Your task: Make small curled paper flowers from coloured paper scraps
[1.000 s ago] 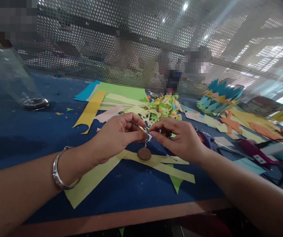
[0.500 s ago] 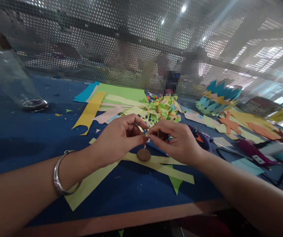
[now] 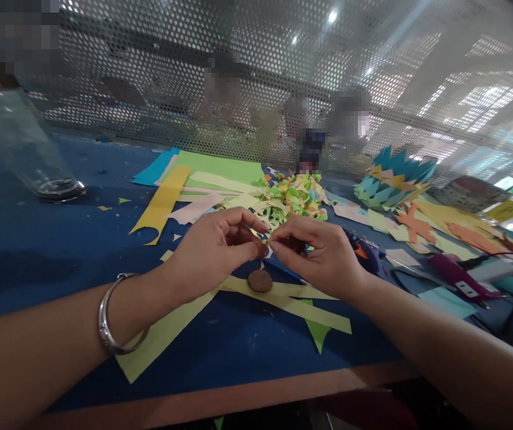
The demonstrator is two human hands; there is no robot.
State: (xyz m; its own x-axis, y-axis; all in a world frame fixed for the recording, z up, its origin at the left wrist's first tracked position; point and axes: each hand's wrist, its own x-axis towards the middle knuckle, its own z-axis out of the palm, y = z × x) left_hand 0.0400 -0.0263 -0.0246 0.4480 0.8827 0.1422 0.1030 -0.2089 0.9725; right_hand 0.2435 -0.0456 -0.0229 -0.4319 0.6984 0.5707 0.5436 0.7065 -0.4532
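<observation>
Clock: centred on the brown disc [image 3: 260, 281].
Left hand [image 3: 220, 245]: 10 o'clock, fingers curled toward the tiny yellowish piece [image 3: 267, 243]; we can't tell if gripping.
Right hand [image 3: 321, 251]: 2 o'clock, thumb and index pinched on it.
Piece: 12 o'clock, between the hands; so small, we judge, only fingertips fit.
Disc: flat on paper strips [image 3: 319, 313], perhaps weighting them.
Bottle [image 3: 25, 140]: 10 o'clock, clear; we can't make out contents.
Spiky paper form [image 3: 389, 182]: 2 o'clock, maybe a container; inside hidden.
</observation>
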